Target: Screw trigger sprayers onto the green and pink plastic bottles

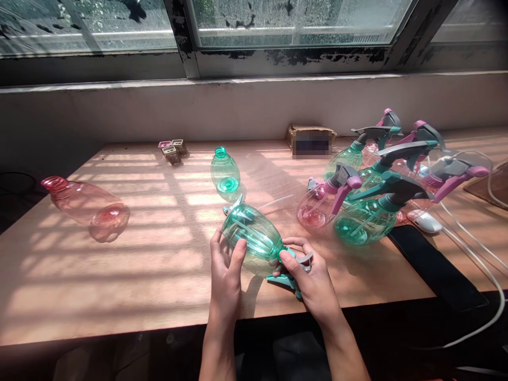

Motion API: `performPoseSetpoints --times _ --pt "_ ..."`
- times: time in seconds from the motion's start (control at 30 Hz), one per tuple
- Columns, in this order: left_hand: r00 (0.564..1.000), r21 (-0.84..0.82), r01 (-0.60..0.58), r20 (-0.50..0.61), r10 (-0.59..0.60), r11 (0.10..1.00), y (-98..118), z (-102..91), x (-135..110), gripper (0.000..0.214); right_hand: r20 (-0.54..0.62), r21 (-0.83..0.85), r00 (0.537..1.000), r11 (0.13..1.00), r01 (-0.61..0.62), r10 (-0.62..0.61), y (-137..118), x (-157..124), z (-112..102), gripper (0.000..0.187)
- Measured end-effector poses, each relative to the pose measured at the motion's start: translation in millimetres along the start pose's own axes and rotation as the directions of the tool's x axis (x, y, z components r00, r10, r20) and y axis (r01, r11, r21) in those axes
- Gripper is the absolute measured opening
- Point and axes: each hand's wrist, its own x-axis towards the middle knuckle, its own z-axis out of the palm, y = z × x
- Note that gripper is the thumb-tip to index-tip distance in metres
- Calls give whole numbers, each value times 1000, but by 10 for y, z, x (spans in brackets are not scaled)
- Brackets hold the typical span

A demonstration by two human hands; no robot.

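A clear green spray bottle (254, 231) is tilted on its side between my hands, just above the table. My left hand (227, 259) cups the lower part of its body, the thumb lying along the near side. At the neck, my right hand (305, 275) grips the collar of the teal and grey trigger head (286, 280), which points down toward the table edge. Behind the bottle, part of a loose teal-grey piece (233, 206) shows, along with a thin clear tube (277, 201). An open green bottle (225, 172) without a head stands farther back.
A pink bottle (85, 203) without a head lies at the left. Small blocks (173, 151) sit at the back, near a cardboard box (311, 140). Several spray bottles with heads (367, 219) crowd the right, beside a black phone-like slab (436, 267), a white mouse (424, 221) and white cables (472, 248).
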Motion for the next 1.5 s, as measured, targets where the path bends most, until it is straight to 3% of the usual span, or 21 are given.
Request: performPoseSetpoints --times 1.5 --pt "1000 -15 11 -7 -11 1000 24 20 -14 58 10 1 1000 1000 17 -17 27 16 -10 44"
